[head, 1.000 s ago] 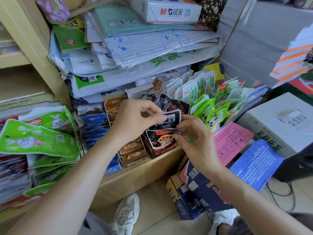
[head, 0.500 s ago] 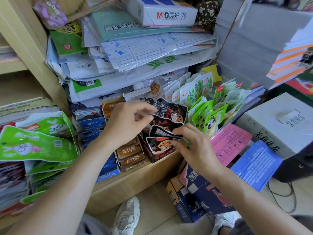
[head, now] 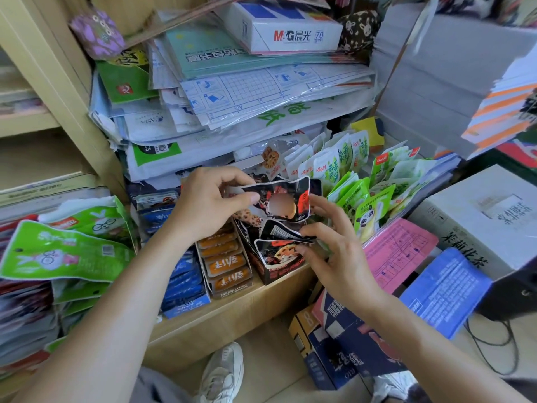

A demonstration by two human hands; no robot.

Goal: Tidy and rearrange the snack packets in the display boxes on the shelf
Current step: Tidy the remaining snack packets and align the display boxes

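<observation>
My left hand pinches the left edge of a black snack packet and holds it up above the black display box on the wooden shelf. My right hand pinches the right edges of two black packets standing in that box. Left of it stand an orange-packet box and a blue-packet box. Green and white packets fill the boxes on the right.
A heavy stack of paper and plastic sleeves overhangs the boxes. Loose green packets pile up at the left. Below the shelf lie dark cartons, pink and blue sheets, a white carton and my shoe.
My left hand has lifted one black packet up and back out of the box. My right hand has shifted down onto the packets still standing in it.
</observation>
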